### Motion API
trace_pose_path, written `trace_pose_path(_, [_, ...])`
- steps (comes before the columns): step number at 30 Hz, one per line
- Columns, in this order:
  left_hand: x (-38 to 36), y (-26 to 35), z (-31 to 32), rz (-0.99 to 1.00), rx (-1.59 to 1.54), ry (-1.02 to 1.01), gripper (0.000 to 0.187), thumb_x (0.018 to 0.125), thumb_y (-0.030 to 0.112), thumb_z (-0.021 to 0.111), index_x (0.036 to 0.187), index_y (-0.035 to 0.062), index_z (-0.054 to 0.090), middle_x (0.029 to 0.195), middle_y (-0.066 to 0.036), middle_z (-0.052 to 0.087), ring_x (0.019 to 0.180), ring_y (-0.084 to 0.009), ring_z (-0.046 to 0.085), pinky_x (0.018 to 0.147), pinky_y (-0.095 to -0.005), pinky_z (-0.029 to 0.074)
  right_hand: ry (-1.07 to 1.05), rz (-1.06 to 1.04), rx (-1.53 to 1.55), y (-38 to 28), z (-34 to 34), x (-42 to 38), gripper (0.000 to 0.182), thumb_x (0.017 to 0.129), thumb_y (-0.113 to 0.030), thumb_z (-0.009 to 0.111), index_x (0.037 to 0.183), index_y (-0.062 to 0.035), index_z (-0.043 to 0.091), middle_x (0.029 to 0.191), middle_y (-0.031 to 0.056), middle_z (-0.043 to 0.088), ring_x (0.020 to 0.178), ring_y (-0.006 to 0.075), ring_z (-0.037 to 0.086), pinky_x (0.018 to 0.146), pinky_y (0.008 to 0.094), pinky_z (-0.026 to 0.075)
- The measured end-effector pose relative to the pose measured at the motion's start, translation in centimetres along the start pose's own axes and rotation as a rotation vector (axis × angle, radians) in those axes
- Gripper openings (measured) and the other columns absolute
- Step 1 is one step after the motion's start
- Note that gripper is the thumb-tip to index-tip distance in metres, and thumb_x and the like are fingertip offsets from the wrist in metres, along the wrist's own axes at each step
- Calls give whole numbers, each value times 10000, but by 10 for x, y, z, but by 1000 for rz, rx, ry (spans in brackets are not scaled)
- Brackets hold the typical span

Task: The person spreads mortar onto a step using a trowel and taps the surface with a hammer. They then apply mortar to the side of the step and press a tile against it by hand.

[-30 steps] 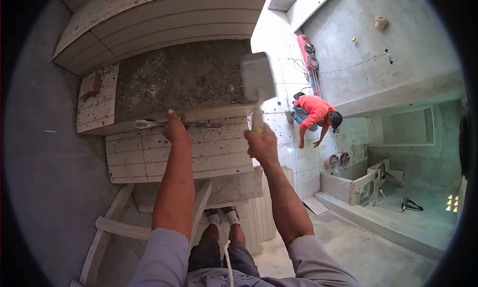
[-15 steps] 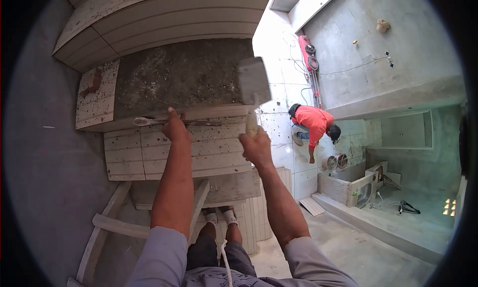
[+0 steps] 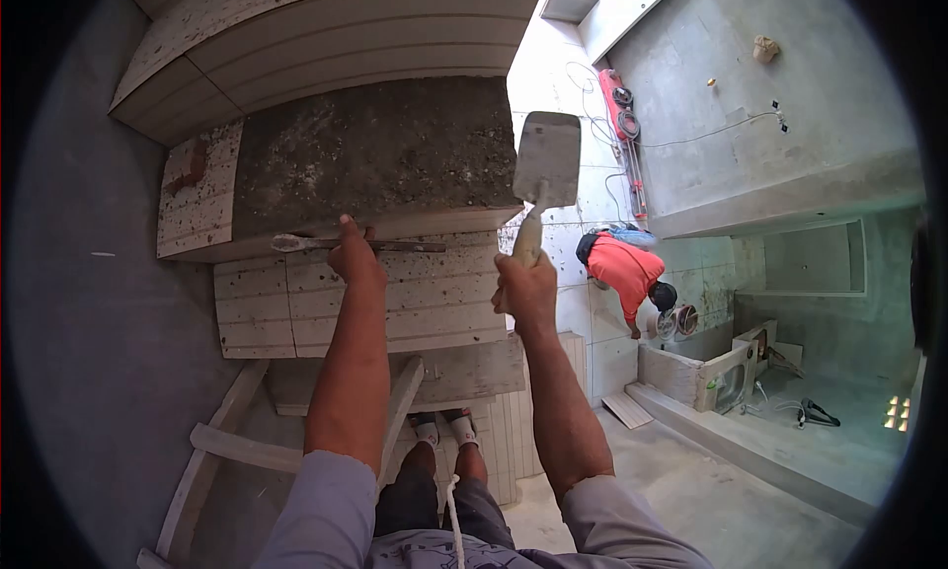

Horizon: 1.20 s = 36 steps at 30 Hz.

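My right hand (image 3: 526,291) grips the handle of a trowel (image 3: 549,159). The broad grey blade points away from me, just past the right end of the mortar bed (image 3: 385,150). Closed round the middle of a long narrow tool is my left hand (image 3: 357,257). One end of this narrow tool (image 3: 291,242) is pale and rounded, while the other is a dark thin bar; its exact kind does not show. It lies level along the front edge of the mortared step, above the tiled step (image 3: 395,310) nearer me.
A person in a red top (image 3: 632,273) bends over beside buckets (image 3: 664,324) at the right. A red long-railed tool (image 3: 619,110) rests on the white floor. A brick piece (image 3: 190,164) lies on the step's left end. Wooden ladder-like framing (image 3: 247,449) stands lower left.
My right hand and the trowel have moved right, off the mortar's end. The left hand keeps its hold on the narrow tool. The person in red has bent lower.
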<state>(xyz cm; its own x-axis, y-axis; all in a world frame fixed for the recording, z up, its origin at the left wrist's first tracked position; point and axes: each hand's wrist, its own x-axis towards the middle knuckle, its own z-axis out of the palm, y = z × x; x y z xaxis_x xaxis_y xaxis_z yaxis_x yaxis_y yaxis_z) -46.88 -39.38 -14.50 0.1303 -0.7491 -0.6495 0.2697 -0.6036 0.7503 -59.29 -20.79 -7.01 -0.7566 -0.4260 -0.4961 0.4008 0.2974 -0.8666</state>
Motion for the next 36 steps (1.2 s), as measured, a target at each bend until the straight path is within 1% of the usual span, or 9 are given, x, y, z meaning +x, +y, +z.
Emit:
trace_pose_path(7, [-3, 3, 1, 6, 47, 40, 498, 920, 335, 606, 1224, -35, 470, 1172, -140, 536, 992, -205, 626, 563, -349, 356, -174, 64, -193, 0, 12, -11, 251, 798, -155, 628, 911, 19, 486, 639, 66, 525, 407, 146, 526, 336, 284, 430])
trace_pose_path(13, [2, -4, 1, -3, 0, 28, 536, 918, 348, 607, 1264, -28, 446, 1200, -139, 524, 1038, -219, 612, 581, -343, 356, -74, 59, -117, 9, 12, -6, 250, 799, -162, 647, 892, -1, 480, 629, 65, 523, 381, 143, 504, 317, 278, 410])
trace_pose_path(15, [5, -3, -1, -26, 32, 37, 463, 916, 388, 606, 1166, 13, 498, 1134, -65, 534, 977, -197, 638, 733, -374, 441, -158, 85, -147, 7, 12, -8, 241, 796, -157, 646, 883, -1, 484, 631, 67, 524, 382, 147, 505, 316, 278, 410])
trace_pose_path(19, [4, -3, 0, -29, 28, 51, 467, 913, 394, 609, 1166, 18, 499, 1114, -60, 547, 973, -194, 640, 709, -367, 447, 40, 26, -83, 3, 4, 0, 227, 792, -153, 638, 864, -2, 484, 613, 59, 518, 388, 149, 517, 318, 281, 420])
trace_pose_path(24, [6, -5, -1, -13, 28, 42, 439, 905, 388, 620, 1138, 28, 526, 1107, -57, 565, 966, -193, 646, 668, -359, 439, -218, 64, -235, -9, 9, -6, 210, 795, -148, 627, 858, -4, 487, 614, 62, 517, 392, 148, 521, 317, 283, 430])
trace_pose_path(28, [12, -7, 0, -29, -5, 62, 421, 906, 382, 619, 1123, 31, 536, 1122, -55, 566, 969, -196, 647, 651, -352, 425, 24, 46, -127, 0, -1, 6, 230, 798, -160, 634, 868, 2, 486, 618, 60, 517, 393, 152, 519, 317, 290, 417])
trace_pose_path(31, [5, -7, 1, -1, -9, 56, 416, 905, 381, 622, 1116, 32, 540, 1113, -54, 569, 964, -203, 650, 653, -348, 430, -84, 34, -185, 2, 9, -4, 255, 780, -174, 617, 868, 37, 503, 656, 90, 554, 408, 159, 539, 343, 298, 446])
trace_pose_path(34, [-1, -1, 2, 29, -4, 18, 571, 899, 349, 634, 1230, -82, 457, 1169, -147, 552, 1018, -237, 632, 602, -321, 392, -139, 54, -185, 4, 5, 2, 266, 772, -180, 624, 859, 38, 499, 650, 89, 552, 417, 171, 552, 346, 298, 455])
trace_pose_path(36, [6, -4, 0, -28, -13, 41, 415, 904, 379, 626, 1104, 24, 548, 1102, -55, 570, 991, -203, 640, 678, -353, 434, -36, 23, -149, 6, 1, 10, 268, 766, -168, 620, 873, 44, 496, 651, 93, 555, 421, 174, 559, 345, 298, 459])
